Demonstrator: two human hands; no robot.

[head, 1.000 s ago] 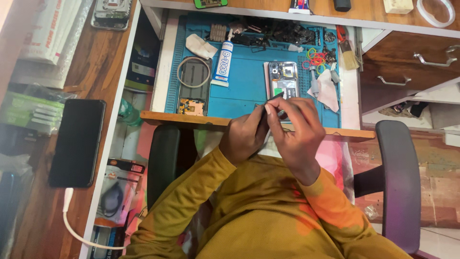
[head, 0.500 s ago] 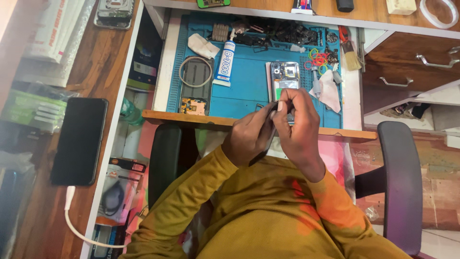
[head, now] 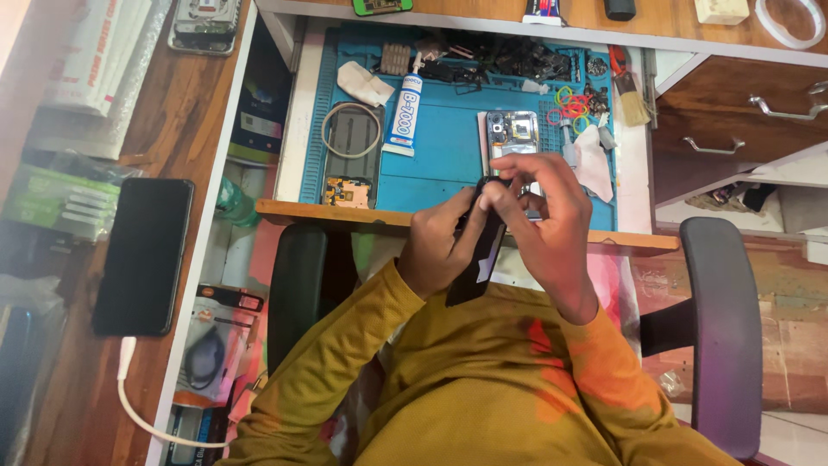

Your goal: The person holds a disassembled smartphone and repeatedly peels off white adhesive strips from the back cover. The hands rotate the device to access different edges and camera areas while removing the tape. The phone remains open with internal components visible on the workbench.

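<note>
My left hand grips a long black flat part, held edge-on over the front edge of the blue work mat. Fingertips of my right hand pinch the top end of the same black part. Just beyond my hands an opened phone body lies on the mat with its insides showing. A white glue tube lies to its left.
A phone frame and a small circuit board lie at the mat's left. Coloured rubber bands, a brush, a cloth and tangled tools sit at the back right. A black phone charges on the wooden desk at left. Chair armrests flank me.
Both hands have turned the black part so that it now stands edge-on and longer in view; my right fingers have shifted to its top end.
</note>
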